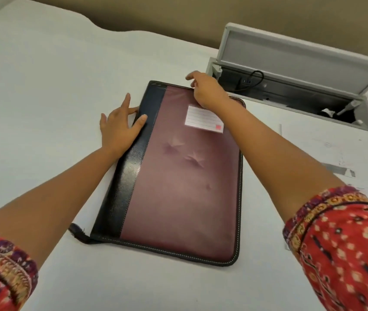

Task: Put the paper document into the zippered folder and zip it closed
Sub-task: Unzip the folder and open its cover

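Sleeves (344,243): red patterned, at 5 and 7 o'clock, nearest the camera.
Folder (178,176): closed, flat on the desk (43,97) at centre; maroon cover, black spine strip along its left, stitched zipper edge round the rest.
Zipper tail (77,232): loose at the folder's near left corner, 7 o'clock.
Label (203,118): lined white card, on the cover toward 1 o'clock.
Left hand (118,129): at 10 o'clock, fingers straight and spread, resting against the spine, thumb on the black strip.
Right hand (205,90): at 12 o'clock, on the folder's far edge, fingers curled there; whether pinching the zipper pull, cannot tell.
Paper: not seen.
Cable box (291,90): at 2 o'clock, lid raised, sunk in the desk.
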### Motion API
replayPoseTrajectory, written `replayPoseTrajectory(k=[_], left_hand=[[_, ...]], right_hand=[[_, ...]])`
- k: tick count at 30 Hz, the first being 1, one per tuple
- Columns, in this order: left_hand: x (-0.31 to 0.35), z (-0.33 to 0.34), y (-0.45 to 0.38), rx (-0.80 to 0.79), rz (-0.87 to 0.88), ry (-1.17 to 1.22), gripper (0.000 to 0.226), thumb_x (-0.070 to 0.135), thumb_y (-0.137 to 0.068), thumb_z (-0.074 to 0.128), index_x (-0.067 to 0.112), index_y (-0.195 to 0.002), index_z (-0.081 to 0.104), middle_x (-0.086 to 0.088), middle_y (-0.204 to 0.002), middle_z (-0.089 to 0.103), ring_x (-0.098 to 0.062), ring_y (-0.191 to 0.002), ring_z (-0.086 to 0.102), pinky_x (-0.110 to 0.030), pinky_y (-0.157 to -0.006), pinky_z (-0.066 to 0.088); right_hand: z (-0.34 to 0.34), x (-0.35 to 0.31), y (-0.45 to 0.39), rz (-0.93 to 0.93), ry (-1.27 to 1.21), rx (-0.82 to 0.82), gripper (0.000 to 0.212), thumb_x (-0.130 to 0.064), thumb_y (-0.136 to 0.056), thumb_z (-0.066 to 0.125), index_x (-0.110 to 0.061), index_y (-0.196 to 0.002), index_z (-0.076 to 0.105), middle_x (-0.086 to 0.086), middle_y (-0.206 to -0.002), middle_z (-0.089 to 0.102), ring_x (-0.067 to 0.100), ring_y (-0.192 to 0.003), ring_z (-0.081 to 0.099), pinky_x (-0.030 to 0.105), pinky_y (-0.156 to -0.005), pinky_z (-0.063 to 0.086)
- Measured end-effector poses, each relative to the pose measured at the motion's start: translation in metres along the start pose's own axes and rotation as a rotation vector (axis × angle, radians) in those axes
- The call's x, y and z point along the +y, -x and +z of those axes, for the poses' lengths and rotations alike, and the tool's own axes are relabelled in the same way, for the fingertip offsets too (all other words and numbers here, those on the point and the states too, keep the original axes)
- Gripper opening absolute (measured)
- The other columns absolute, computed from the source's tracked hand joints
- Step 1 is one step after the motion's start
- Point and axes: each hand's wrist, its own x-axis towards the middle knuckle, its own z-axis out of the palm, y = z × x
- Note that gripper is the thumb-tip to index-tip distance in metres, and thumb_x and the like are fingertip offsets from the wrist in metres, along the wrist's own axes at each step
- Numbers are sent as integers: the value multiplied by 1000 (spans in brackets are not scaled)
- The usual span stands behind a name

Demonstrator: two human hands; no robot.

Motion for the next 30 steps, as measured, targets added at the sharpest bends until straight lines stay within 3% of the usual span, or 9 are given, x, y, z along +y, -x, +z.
replayPoseTrajectory(k=[3,9,13,21,26,30], left_hand=[[0,2,0,18,7,14,78,61,-84,37,19,-146,13,4,-131,57,-24,-133,37,-57,-111,9],[-5,4,-1,24,-1,17,71,58,-86,30,22,-146,16,7,-130,57,-22,-132,37,-55,-112,10],[-5,5,-1,29,-4,18,68,57,-88,29,23,-145,16,7,-131,57,-22,-133,36,-54,-112,8],[-2,4,0,32,-11,35,66,56,-88,30,24,-145,18,7,-131,57,-22,-133,35,-53,-113,6],[-3,4,1,41,-14,39,65,54,-90,32,23,-145,19,7,-131,57,-22,-133,35,-53,-113,7],[-1,5,1,46,-21,39,67,56,-87,30,23,-145,20,8,-130,57,-21,-133,35,-54,-114,7]], right_hand=[[4,-15,-23,-36,27,-89,38,-11,-98,30,-14,-133,44,14,-138,46,30,-124,45,37,-103,36],[18,-32,-49,-92,107,-185,48,4,-89,33,-16,-130,48,14,-134,48,30,-120,46,33,-94,37],[17,-36,-58,-109,104,-263,47,5,-91,34,-14,-130,52,11,-140,45,27,-127,43,30,-101,34],[28,-42,-60,-101,94,-209,46,11,-84,33,-3,-116,63,17,-123,61,31,-113,55,34,-94,44],[21,-37,-69,-114,76,-228,43,8,-87,37,-9,-115,64,12,-123,62,26,-111,56,26,-85,42],[7,-28,-76,-119,49,-347,32,-3,-89,46,-15,-110,68,6,-119,64,18,-100,56,24,-80,40]])
